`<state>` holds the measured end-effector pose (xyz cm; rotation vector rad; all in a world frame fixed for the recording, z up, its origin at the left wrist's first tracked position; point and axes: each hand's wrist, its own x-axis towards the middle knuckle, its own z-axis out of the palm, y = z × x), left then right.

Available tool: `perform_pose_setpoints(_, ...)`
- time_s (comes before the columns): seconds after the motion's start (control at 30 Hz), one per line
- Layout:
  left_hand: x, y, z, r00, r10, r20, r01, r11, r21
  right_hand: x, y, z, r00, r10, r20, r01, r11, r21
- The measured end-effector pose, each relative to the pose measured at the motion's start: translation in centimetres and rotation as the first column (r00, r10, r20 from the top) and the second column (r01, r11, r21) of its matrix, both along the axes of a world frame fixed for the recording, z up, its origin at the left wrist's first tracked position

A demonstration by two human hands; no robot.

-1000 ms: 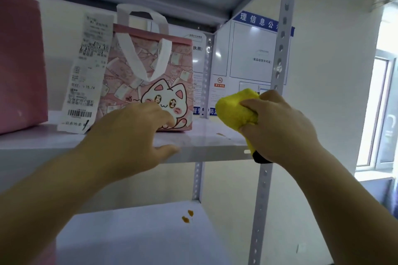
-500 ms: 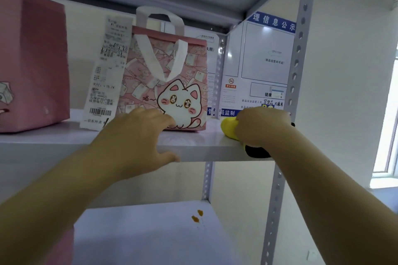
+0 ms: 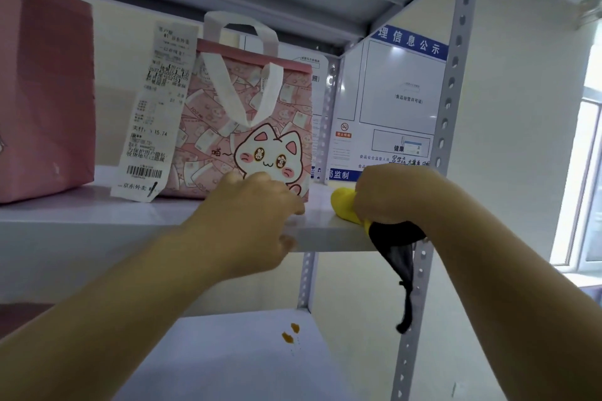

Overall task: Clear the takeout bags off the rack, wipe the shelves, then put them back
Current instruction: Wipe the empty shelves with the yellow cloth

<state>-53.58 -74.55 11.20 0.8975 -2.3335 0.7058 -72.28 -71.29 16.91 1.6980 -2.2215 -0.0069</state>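
Observation:
A pink takeout bag with a white cat print point(image 3: 247, 127) stands upright on the middle shelf point(image 3: 97, 221) of a grey metal rack, a long receipt point(image 3: 156, 114) hanging down its left side. My left hand point(image 3: 254, 215) grips the shelf's front edge just below the bag, fingers on top and thumb underneath. My right hand point(image 3: 391, 195) holds a yellow cloth point(image 3: 343, 208) pressed onto the shelf's right end, beside the bag. A black part of the cloth point(image 3: 400, 257) hangs below the shelf edge.
A second pink bag point(image 3: 42, 91) stands at the shelf's far left. The lower shelf point(image 3: 228, 361) carries small orange stains point(image 3: 291, 332). The perforated upright post point(image 3: 452, 107) is right beside my right hand. A notice board point(image 3: 400, 91) hangs behind; a window point(image 3: 586, 172) is at right.
My right hand has brought the yellow cloth down from in front of the post onto the shelf's right end and keeps it pressed there. My left hand stays on the shelf edge.

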Motion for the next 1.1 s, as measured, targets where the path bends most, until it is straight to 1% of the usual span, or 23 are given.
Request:
perform_pose_setpoints(0.17,0.0,-0.7,0.1,0.997,-0.035,0.071,0.034,0.999,0.014,1.0,-2.1,0.0,0.996,-0.056,-0.068,0.056,0.998,0.003)
perform_pose_setpoints(0.27,0.1,-0.9,0.2,0.995,-0.051,0.081,0.050,0.999,0.016,0.6,-3.3,-0.4,0.998,-0.052,0.030,0.051,0.998,0.038)
perform_pose_setpoints(0.33,0.1,-1.0,0.1,0.994,-0.068,0.082,0.067,0.998,0.012,0.2,-2.9,-0.2,0.998,-0.028,0.050,0.025,0.998,0.056)
perform_pose_setpoints(0.47,0.1,-1.1,-0.1,0.994,-0.075,0.084,0.079,0.996,-0.046,0.4,-0.8,0.4,0.999,0.003,-0.039,0.000,0.998,0.056)
perform_pose_setpoints(0.57,-0.1,-1.2,-0.2,0.993,-0.072,0.093,0.079,0.994,-0.074,1.0,-0.3,0.9,0.999,0.002,-0.051,0.001,0.998,0.061)
perform_pose_setpoints(0.67,-0.2,-1.3,-0.2,0.992,-0.068,0.107,0.078,0.993,-0.089,1.1,-1.7,0.8,0.997,-0.043,-0.063,0.046,0.998,0.036)
perform_pose_setpoints(0.73,-0.3,-1.3,-0.2,0.990,-0.068,0.122,0.079,0.993,-0.084,0.8,-2.7,0.1,0.996,-0.080,-0.039,0.081,0.997,0.015)
perform_pose_setpoints(0.87,-0.3,-1.2,-0.2,0.989,-0.070,0.127,0.082,0.993,-0.089,0.1,-3.2,-0.6,0.992,-0.090,0.091,0.091,0.996,-0.004)
perform_pose_setpoints(0.93,-0.3,-1.2,-0.2,0.989,-0.067,0.131,0.080,0.992,-0.095,0.0,-2.4,-0.3,0.994,-0.062,0.091,0.061,0.998,0.010)
perform_pose_setpoints(1.03,-0.3,-1.2,-0.3,0.989,-0.058,0.134,0.075,0.990,-0.123,0.4,-0.9,0.5,0.999,-0.030,0.035,0.029,0.999,0.041)
perform_pose_setpoints(1.1,-0.3,-1.2,-0.3,0.989,-0.055,0.140,0.071,0.991,-0.115,0.5,-0.3,0.7,0.999,-0.022,0.029,0.020,0.998,0.057)
